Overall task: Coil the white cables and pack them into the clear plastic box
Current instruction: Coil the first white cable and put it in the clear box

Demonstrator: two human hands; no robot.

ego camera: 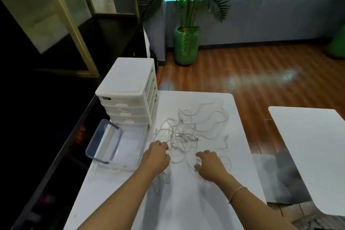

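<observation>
A loose tangle of white cables (194, 129) lies spread over the middle of the white table (186, 201). My left hand (155, 157) is at the tangle's near left edge, its fingers curled round a strand of cable. My right hand (211, 164) hovers over the near right part of the tangle, fingers bent down onto the strands; whether it grips one is unclear. The clear plastic box (123, 145) stands open on the table to the left of my left hand, its lid (101, 140) leaning against its left side. No cable lies inside the box.
A white drawer unit (128, 91) stands just behind the box at the table's far left corner. A second white table (309, 145) is to the right across a gap. A potted palm (186, 46) stands on the wooden floor beyond. Dark shelving runs along the left.
</observation>
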